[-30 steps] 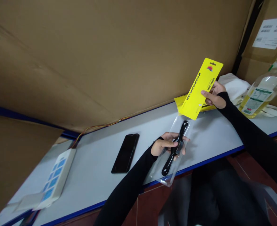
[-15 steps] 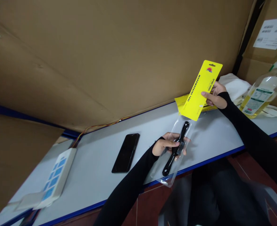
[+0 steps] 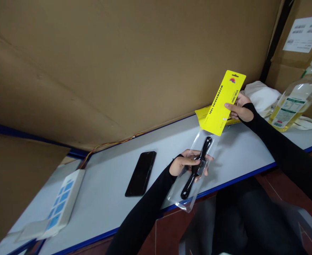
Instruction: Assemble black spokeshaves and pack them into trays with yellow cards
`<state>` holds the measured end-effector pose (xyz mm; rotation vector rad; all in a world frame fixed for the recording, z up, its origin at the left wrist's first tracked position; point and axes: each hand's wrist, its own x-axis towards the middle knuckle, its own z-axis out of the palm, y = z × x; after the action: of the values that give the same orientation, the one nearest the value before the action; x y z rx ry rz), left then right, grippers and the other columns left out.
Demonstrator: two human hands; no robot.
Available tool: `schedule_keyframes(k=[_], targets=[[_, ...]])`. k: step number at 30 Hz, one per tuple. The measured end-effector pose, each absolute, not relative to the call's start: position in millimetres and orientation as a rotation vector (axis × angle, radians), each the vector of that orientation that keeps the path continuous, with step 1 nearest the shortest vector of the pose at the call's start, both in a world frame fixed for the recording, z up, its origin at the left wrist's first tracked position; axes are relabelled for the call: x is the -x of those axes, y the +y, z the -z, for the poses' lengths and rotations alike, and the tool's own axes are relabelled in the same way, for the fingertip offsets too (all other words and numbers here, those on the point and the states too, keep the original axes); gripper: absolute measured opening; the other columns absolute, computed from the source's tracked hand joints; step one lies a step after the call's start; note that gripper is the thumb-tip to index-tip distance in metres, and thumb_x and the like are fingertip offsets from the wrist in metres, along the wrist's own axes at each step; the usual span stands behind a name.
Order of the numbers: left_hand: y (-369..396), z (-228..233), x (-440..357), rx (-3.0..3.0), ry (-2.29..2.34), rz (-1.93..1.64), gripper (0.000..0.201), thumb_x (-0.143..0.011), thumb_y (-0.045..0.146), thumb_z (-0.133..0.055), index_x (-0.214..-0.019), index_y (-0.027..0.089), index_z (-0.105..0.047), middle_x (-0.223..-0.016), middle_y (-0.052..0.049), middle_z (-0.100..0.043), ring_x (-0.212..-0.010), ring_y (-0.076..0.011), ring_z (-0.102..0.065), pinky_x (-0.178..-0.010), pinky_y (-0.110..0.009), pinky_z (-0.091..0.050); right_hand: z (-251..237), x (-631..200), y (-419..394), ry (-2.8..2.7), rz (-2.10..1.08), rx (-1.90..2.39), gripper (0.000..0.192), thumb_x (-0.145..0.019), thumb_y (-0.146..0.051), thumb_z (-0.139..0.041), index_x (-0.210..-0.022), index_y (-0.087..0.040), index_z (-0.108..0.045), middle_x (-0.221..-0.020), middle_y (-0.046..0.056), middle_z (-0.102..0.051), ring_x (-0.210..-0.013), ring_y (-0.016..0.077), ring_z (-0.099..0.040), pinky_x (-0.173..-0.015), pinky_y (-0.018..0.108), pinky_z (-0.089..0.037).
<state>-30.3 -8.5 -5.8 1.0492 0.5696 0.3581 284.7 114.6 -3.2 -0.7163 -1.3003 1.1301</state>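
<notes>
Over the white counter (image 3: 238, 156), left hand (image 3: 183, 164) has its fingers curled tight around a black tool (image 3: 195, 168) inside a clear plastic bag (image 3: 189, 193). Right hand (image 3: 239, 109) pinches a yellow card (image 3: 221, 104) between thumb and fingers, held tilted just above the bag's top.

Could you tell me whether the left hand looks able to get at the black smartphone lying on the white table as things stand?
Probably not at once: the left hand is closed around the black tool in its clear plastic sleeve. The black smartphone lies uncovered beside it on the white table.
</notes>
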Motion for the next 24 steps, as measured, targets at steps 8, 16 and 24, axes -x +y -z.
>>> schedule_keyframes(k=[8,16,24], targets=[[-11,2,26,-1.083,0.603,-0.355,0.055,-0.085,0.036,-0.075,-0.129,0.002,-0.074,-0.082,-0.020,-0.076,-0.048,-0.0228,-0.068,-0.038,-0.023,-0.021,-11,-297,106,-1.381,-1.125,0.708,0.058,-0.070,-0.046,-0.099,-0.108,-0.026,-0.060,-0.098,0.004,-0.079,-0.040,0.0043,-0.037,-0.031,0.025,-0.024],[-12,-3,27,-1.057,0.632,-0.342,0.060,-0.085,0.036,-0.075,-0.135,0.003,-0.072,-0.084,-0.019,-0.077,-0.048,-0.0227,-0.068,-0.038,-0.023,-0.024,-4,-294,112,-1.352,-1.282,0.743,0.063,-0.067,-0.049,-0.101,-0.103,-0.023,-0.056,-0.091,0.002,-0.077,-0.041,0.0025,-0.038,-0.032,0.022,-0.024],[-12,-1,28,-1.031,0.600,-0.375,0.086,-0.088,0.030,-0.070,-0.165,0.008,-0.041,-0.085,-0.018,-0.079,-0.050,-0.0257,-0.072,-0.037,-0.022,-0.024,1,-293,114,-1.349,-1.290,0.685,0.060,-0.071,-0.044,-0.099,-0.107,-0.023,-0.055,-0.091,0.000,-0.076,-0.040,0.0010,-0.035,-0.032,0.020,-0.024]])
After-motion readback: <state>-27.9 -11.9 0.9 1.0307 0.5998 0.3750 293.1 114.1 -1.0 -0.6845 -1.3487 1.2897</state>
